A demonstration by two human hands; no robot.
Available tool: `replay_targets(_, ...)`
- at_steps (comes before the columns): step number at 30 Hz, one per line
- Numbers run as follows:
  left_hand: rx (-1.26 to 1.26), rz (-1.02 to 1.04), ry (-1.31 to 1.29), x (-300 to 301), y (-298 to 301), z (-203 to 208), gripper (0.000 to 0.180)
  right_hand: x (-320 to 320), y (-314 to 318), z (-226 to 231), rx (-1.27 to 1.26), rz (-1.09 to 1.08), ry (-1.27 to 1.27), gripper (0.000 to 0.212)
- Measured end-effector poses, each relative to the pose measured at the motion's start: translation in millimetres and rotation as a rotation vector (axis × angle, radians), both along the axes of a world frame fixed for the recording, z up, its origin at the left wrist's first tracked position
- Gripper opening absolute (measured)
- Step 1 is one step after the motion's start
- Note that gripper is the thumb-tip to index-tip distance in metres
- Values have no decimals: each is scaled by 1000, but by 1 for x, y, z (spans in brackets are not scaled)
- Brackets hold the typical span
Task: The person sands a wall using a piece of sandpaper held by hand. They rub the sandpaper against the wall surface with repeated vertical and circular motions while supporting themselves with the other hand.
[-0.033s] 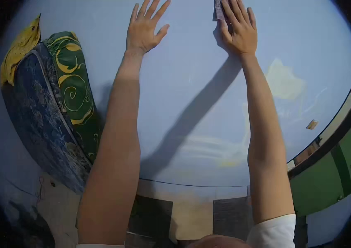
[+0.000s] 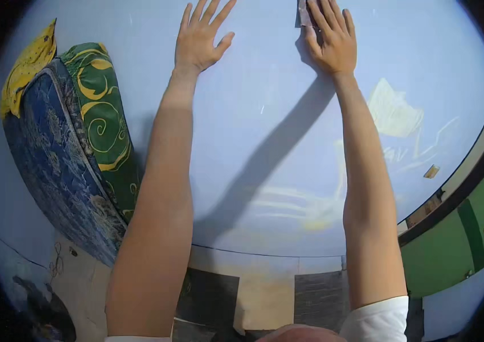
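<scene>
Yellow spotted cloth (image 2: 30,71): slumped far left of the left hand (image 2: 198,45), atop the mattress (image 2: 51,148).
Mattress: leaned below and left of the left hand, blue and patterned.
Green-and-yellow cushion (image 2: 100,108): stood nearer the left hand, lower down; probably worth avoiding in any leftward shift.
Left hand: lay spread, thumb out, grasping nothing; appeared planted on the pale blue wall (image 2: 242,85), likely useful for steadying.
Grey sheet (image 2: 304,18): lay along the left side of the right hand (image 2: 334,48), partly beneath its fingers, cut off above; seemed best kept flat, without creases.
Right hand: rested over the sheet, fingers extended, not clenched; firmness of contact impossible to tell. Probably called for even pressure across all fingers, with a relaxed wrist.
Pale patch (image 2: 394,108): showed on the wall below and right of the right hand.
Small brown piece (image 2: 431,171): sat farther right and lower than the right hand.
</scene>
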State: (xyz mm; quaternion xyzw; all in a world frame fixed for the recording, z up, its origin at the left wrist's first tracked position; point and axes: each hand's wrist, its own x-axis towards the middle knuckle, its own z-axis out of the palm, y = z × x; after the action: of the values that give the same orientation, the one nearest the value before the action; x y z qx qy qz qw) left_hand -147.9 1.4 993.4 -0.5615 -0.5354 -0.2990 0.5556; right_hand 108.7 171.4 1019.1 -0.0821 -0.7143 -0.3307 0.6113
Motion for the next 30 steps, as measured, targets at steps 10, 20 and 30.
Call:
replay_targets(10,150,-36,-7,-17,3,-6,69,-8,0,-4,21,60,62,59)
replay_targets(20,339,-98,-111,-20,9,-13,60,-2,7,-4,49,10,50,62)
replay_targets(30,396,-171,-39,-33,23,-11,59,1,4,-4,9,69,55,70)
